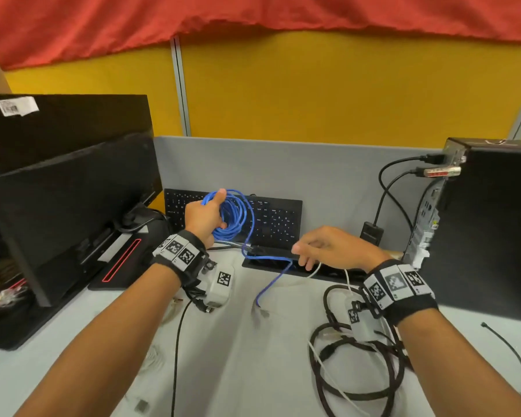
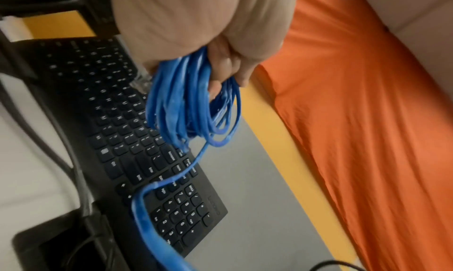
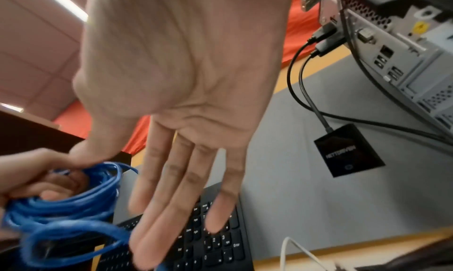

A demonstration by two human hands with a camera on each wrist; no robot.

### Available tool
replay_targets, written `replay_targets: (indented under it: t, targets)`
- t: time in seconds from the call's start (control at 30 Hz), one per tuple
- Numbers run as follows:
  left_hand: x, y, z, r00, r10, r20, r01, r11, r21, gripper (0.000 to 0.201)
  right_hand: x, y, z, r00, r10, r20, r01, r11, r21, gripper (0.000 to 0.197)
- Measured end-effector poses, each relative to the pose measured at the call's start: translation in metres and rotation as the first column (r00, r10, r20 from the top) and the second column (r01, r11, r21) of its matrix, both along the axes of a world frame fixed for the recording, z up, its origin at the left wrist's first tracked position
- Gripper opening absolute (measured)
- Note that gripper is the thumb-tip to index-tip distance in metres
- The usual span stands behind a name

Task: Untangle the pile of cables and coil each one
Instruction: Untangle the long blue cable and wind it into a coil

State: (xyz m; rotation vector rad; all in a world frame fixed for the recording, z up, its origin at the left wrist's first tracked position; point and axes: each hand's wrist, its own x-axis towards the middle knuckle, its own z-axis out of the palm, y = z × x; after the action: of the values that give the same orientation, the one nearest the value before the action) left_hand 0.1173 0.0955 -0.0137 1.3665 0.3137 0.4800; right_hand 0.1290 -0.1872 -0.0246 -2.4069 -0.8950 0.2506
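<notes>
Head view: left hand (image 1: 203, 216) grips blue cable (image 1: 232, 216) coil over far keyboard (image 1: 271, 219); tail trails nearward. Left wrist: fingers curled through loops. Right wrist: right hand (image 3: 186, 104) spread, empty. Coiling underway; next, catch tail, wrap on.

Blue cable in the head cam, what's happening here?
A person is coiling the blue cable. The left hand grips the coiled loops above the keyboard, while the cable's tail trails down onto the desk, not yet wound in. The right hand is open with fingers straight and holds nothing, by the wrist view. A tangle of black and white cables lies on the desk under the right wrist, not yet sorted.
</notes>
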Motion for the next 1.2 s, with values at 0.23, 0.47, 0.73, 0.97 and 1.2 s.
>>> replay_targets:
  t: [0.23,0.47,0.73,0.97,1.2]
  targets:
    - [0.003,-0.018,-0.008,0.997,-0.074,0.009,0.074,0.972,-0.224,0.027,0.011,0.009,-0.029,0.997,-0.072,-0.011,0.072,0.997,0.017,0.023]
    - [-0.002,-0.018,0.006,0.989,-0.059,0.134,0.105,0.921,-0.376,0.027,0.012,0.022,-0.052,0.921,-0.357,-0.159,0.383,0.903,0.192,0.044]
    - [0.007,-0.034,-0.014,0.992,0.032,0.123,0.025,0.9,-0.435,0.032,-0.003,0.026,-0.044,0.79,-0.285,-0.542,0.45,0.871,0.198,0.027]
    - [0.018,-0.032,-0.033,0.987,0.102,0.123,-0.082,0.983,-0.162,0.036,-0.001,-0.002,-0.047,0.651,0.088,-0.754,0.56,0.616,0.555,0.042]
    - [0.015,-0.046,-0.03,0.99,-0.127,0.055,0.138,0.941,-0.309,0.031,0.012,-0.025,-0.055,0.742,0.126,-0.659,0.541,0.469,0.698,0.018]
